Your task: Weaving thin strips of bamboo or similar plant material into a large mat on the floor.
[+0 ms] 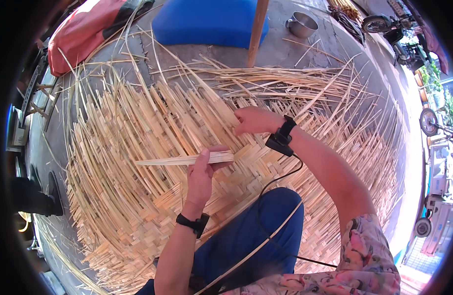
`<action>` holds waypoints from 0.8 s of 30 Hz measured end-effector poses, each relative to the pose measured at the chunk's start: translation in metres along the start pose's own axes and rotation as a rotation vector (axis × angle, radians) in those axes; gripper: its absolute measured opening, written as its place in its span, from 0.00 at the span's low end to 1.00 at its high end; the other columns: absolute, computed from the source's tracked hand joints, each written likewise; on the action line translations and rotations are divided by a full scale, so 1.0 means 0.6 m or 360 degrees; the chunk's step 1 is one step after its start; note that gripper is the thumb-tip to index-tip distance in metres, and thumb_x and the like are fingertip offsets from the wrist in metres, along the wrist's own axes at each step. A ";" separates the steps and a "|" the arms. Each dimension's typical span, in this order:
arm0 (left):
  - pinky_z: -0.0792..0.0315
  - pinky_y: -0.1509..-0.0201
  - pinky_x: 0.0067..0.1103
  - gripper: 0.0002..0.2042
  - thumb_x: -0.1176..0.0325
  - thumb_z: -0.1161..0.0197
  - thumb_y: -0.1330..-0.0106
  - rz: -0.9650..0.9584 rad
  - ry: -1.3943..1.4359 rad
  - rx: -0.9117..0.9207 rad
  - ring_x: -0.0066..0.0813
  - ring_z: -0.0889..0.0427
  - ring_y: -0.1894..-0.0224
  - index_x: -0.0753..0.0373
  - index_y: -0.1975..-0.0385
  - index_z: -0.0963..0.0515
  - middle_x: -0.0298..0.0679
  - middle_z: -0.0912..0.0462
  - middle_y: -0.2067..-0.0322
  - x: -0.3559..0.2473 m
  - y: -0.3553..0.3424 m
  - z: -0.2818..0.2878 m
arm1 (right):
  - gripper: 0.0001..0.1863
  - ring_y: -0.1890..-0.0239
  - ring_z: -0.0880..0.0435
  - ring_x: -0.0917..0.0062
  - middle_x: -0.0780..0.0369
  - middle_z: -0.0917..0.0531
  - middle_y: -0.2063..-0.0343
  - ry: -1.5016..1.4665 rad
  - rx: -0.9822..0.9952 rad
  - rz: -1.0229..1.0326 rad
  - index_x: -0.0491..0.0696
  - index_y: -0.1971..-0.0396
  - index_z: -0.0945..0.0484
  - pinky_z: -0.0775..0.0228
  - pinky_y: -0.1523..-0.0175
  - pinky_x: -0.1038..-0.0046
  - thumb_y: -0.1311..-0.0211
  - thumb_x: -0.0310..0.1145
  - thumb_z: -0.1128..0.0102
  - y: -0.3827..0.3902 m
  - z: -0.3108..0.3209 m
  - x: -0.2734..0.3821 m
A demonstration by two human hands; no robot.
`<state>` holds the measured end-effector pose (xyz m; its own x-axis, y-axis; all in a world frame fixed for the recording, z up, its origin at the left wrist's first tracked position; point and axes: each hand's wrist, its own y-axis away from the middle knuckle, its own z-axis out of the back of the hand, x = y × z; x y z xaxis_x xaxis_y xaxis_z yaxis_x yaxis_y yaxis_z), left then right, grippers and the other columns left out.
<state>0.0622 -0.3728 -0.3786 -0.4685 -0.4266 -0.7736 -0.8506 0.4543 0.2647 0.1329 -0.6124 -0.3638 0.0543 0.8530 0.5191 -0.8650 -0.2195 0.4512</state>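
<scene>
A half-woven mat of pale bamboo strips [266, 162] spreads under both my hands, tightly plaited in the middle, with long loose ends toward the far side. My left hand [201, 174] is closed around a tapered piece of split bamboo [170, 161], thumb on top; its narrow end points left, just above the mat. Farther off and to the right, my right hand [261, 120] has its fingers bent and pinched at a bamboo strip by the edge of the plaited part. The fingertips partly hide that strip. Each wrist wears a black band with a small device.
My blue-trousered knee [280, 211] rests over the mat's near side. Beyond it lie a heap of loose strips [295, 78], a wooden pole [257, 34], a blue object [202, 22] and a metal pot [302, 24]. Another person's dark shoe [54, 194] stands at left.
</scene>
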 end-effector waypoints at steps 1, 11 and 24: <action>0.20 0.47 0.27 0.18 0.62 0.54 0.23 0.0005 -0.0030 -0.0058 0.29 0.18 0.56 0.70 0.52 0.21 0.42 0.18 0.59 0.001 -0.006 -0.009 | 0.16 0.59 0.17 0.65 0.58 0.15 0.62 -0.0069 0.0091 0.0062 0.42 0.57 0.21 0.28 0.54 0.68 0.42 0.35 0.35 -0.003 0.002 -0.007; 0.21 0.50 0.25 0.21 0.55 0.53 0.23 0.0504 -0.0574 0.0017 0.33 0.17 0.56 0.69 0.46 0.28 0.45 0.19 0.57 0.021 -0.110 0.000 | 0.23 0.34 0.34 0.61 0.54 0.30 0.37 -0.0160 -0.0379 0.0714 0.45 0.52 0.20 0.45 0.32 0.59 0.42 0.44 0.30 0.087 -0.045 -0.011; 0.75 0.29 0.61 0.41 0.46 0.37 0.38 -0.0336 -0.2911 -0.0080 0.40 0.57 0.22 0.60 0.29 0.42 0.47 0.51 0.26 0.080 0.113 0.085 | 0.10 0.52 0.21 0.65 0.62 0.20 0.65 0.1098 -0.0286 0.0357 0.51 0.59 0.20 0.31 0.47 0.63 0.39 0.36 0.41 0.062 -0.007 -0.057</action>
<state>-0.0060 -0.3228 -0.4271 0.4190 0.8305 -0.3671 -0.8753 0.4770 0.0799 0.0970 -0.6479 -0.3678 -0.4072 0.9132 -0.0156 -0.8899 -0.3929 0.2320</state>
